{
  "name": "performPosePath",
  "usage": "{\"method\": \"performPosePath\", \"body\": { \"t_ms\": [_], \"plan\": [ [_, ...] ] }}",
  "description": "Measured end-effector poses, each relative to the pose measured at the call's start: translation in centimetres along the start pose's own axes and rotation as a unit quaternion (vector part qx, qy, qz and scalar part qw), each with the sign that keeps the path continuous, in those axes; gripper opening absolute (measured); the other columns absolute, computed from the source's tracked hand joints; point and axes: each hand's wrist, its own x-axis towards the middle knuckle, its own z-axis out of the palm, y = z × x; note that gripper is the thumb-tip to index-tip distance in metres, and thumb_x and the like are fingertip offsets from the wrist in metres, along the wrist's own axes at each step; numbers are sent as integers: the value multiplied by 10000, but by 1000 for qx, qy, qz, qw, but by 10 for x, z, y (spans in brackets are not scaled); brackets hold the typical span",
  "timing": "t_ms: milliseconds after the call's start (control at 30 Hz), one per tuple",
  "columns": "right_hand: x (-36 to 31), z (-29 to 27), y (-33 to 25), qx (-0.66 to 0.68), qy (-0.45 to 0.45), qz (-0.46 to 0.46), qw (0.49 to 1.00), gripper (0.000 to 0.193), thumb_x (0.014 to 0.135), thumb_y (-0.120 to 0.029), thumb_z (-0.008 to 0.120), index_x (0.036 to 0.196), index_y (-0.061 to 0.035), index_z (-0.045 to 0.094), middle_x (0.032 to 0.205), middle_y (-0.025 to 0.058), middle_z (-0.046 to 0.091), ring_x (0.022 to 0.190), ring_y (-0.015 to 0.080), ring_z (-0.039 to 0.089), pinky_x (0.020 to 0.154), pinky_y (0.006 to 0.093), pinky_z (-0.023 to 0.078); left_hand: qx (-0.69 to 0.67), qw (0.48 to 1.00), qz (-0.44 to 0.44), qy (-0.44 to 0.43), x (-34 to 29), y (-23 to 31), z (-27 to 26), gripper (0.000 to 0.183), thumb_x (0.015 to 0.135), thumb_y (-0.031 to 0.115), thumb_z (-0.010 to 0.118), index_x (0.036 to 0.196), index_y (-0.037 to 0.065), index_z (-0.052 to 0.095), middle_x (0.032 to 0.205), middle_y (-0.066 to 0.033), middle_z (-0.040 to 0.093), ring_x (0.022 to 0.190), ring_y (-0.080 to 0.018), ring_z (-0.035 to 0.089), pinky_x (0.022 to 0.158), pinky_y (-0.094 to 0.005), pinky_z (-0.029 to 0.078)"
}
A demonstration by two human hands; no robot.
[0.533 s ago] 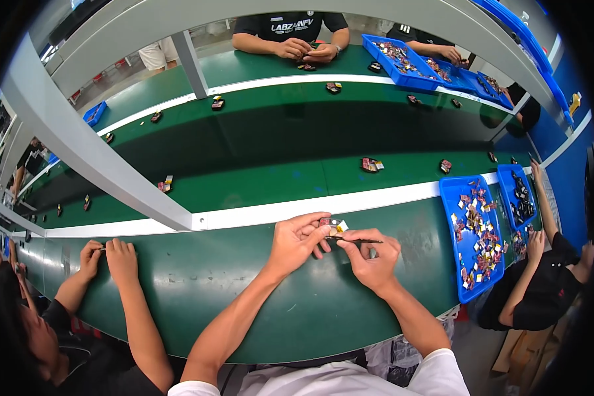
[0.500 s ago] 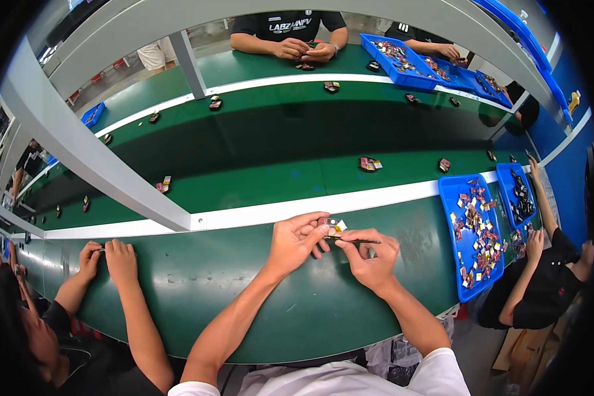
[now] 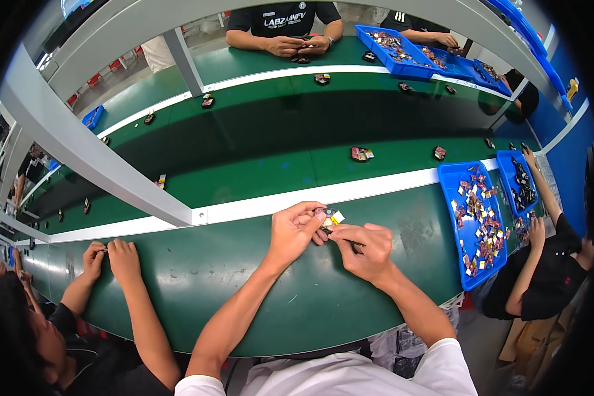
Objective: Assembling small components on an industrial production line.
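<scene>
A green worktop [image 3: 198, 277] curves across the lower half of the frame, edged along its far side by a white strip [image 3: 376, 188]. At the right of the frame a blue tray [image 3: 453, 198] of small mixed parts lies on it, with a second blue tray [image 3: 508, 191] just beside it further right. Beyond the strip a green conveyor belt [image 3: 264, 178] carries scattered small parts, among them a small cluster [image 3: 361, 154] at upper centre and a single dark piece [image 3: 439, 153] to its right.
</scene>
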Motion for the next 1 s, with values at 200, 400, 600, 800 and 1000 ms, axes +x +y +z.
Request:
{"method": "performPosePath", "body": {
  "t_ms": [200,400,600,800,1000],
  "plan": [
    [2,-3,0,-12,-3,-6,1000,211,707,62,791,843,-86,728,832,36,774,501,137,610,457,270,361,50,999,0,18,4,2,6,192,970,7,652,1128,-101,674,797,-133,725,621,-149,689,557,-272,575],
    [5,5,5,14,38,26,999,185,726,34,806,846,-86,733,775,26,750,489,164,605,468,285,405,85,995,-1,60,11,4,5,175,948,-7,656,1095,-101,676,816,-131,714,623,-167,701,554,-270,587],
    [0,-6,20,38,115,109,987,113,780,17,817,837,-4,722,922,65,783,413,62,384,436,226,339,156,972,26,175,45,21,-42,197,960,28,653,1093,-116,679,804,-141,729,609,-172,713,547,-269,582],
    [-4,-3,27,55,127,151,979,99,780,3,815,810,14,722,896,34,771,409,67,395,431,247,327,314,904,21,288,75,43,-89,259,928,112,722,1041,-116,671,718,-140,749,614,-177,743,581,-248,552],
    [-1,-1,23,58,127,157,978,160,791,-72,825,909,-85,718,733,7,732,414,105,442,434,264,372,520,794,46,312,76,52,-117,489,908,231,769,1154,-141,569,853,-230,722,665,-291,746,631,-328,581]
  ]
}}
